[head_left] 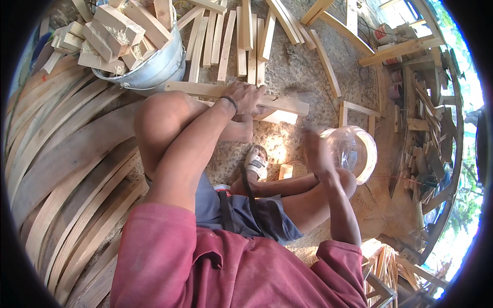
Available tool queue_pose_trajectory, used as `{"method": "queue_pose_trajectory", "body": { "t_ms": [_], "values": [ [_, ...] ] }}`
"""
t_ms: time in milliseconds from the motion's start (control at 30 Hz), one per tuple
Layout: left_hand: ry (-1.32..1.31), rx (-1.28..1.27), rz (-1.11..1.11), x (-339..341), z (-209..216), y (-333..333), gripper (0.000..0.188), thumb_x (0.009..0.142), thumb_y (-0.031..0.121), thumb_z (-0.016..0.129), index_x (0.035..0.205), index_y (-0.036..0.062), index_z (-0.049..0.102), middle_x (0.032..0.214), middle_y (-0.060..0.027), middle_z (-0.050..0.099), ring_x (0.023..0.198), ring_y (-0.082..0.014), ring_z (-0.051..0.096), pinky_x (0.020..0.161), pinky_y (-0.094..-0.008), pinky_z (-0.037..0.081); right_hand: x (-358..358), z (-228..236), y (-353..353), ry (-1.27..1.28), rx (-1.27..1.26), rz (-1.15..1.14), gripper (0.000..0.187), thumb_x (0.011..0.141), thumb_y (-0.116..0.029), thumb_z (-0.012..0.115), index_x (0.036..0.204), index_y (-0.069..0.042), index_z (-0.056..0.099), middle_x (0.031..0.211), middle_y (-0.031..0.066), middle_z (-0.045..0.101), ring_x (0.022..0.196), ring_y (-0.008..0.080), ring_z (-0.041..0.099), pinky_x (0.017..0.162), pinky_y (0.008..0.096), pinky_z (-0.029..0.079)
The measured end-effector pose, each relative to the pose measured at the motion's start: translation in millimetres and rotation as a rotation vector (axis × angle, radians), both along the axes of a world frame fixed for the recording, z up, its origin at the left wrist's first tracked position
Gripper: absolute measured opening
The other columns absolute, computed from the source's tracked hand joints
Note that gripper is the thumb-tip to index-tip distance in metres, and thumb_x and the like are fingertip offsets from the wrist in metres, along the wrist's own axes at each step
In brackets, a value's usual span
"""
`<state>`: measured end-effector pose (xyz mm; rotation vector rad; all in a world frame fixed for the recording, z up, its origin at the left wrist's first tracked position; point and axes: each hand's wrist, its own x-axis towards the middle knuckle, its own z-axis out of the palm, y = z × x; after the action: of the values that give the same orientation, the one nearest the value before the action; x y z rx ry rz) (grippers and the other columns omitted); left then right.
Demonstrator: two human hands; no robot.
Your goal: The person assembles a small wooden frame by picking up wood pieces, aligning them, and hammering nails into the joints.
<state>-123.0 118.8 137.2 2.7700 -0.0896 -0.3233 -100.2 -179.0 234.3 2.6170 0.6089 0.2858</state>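
Note:
My left hand (244,97), with a dark beaded band at the wrist, is closed over a pale wooden strip (292,105) lying crosswise in front of my knees. Beneath that strip, a second sunlit piece of wood (280,117) partly shows. A small dark mark, too small to name, sits on the strip just right of my fingers. My right hand (318,152) is raised above my right knee and smeared by motion. It looks closed, and a faint greyish blur hangs beyond it near the strip's right end; what it holds cannot be made out.
A metal bucket (172,69) full of wood offcuts stands at the far left. Long boards (61,169) lie along my left side. Several cut strips (226,46) lie ahead on the ground. By my right knee is a clear plastic container (367,154). Shelves of wood scraps (418,149) stand at right.

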Motion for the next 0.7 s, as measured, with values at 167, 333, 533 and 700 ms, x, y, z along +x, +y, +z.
{"method": "queue_pose_trajectory", "body": {
  "t_ms": [167, 333, 533, 700],
  "values": [
    [-0.025, -0.063, -0.007, 8, 2, 3, 0.067, 0.083, 0.057, 0.072, 0.122, 0.0052, 0.057, 0.099, -0.0215, 0.072, 0.096, -0.0382, 0.071, 0.088, -0.0474, 0.056, -5, 45, 38, 0.904, 0.984, 0.073, 0.027, 0.103, -0.018, 0.053, 0.121, 0.001, 0.060, 0.095, 0.0108, 0.064, 0.078, 0.0204, 0.063, 0.065, 0.0307, 0.050],
    [-0.060, 0.013, 0.025, -9, -12, 2, 0.078, 0.082, 0.063, 0.070, 0.130, 0.0048, 0.055, 0.098, -0.0206, 0.072, 0.097, -0.0367, 0.071, 0.089, -0.0475, 0.056, 17, 163, 32, 0.893, 1.770, 0.287, 0.044, 0.102, -0.050, 0.046, 0.084, -0.011, 0.053, 0.066, -0.0003, 0.044, 0.055, 0.0106, 0.040, 0.053, 0.0280, 0.040],
    [0.009, -0.006, -0.021, 7, -7, -5, 0.073, 0.083, 0.061, 0.070, 0.128, 0.0057, 0.056, 0.102, -0.0200, 0.071, 0.099, -0.0347, 0.071, 0.090, -0.0464, 0.056, 12, 58, -8, 0.889, 1.684, 0.650, 0.044, 0.100, -0.051, 0.047, 0.099, -0.009, 0.059, 0.072, 0.0045, 0.053, 0.055, 0.0155, 0.047, 0.063, 0.0388, 0.056],
    [-0.005, -0.016, -0.020, -7, -8, -10, 0.067, 0.083, 0.057, 0.073, 0.124, 0.0064, 0.056, 0.104, -0.0184, 0.070, 0.101, -0.0339, 0.070, 0.091, -0.0462, 0.056, -15, -6, 18, 0.895, 0.933, -0.215, 0.033, 0.105, -0.031, 0.048, 0.101, 0.000, 0.059, 0.065, 0.0033, 0.052, 0.061, 0.0103, 0.049, 0.053, 0.0315, 0.040]
  ]
}}
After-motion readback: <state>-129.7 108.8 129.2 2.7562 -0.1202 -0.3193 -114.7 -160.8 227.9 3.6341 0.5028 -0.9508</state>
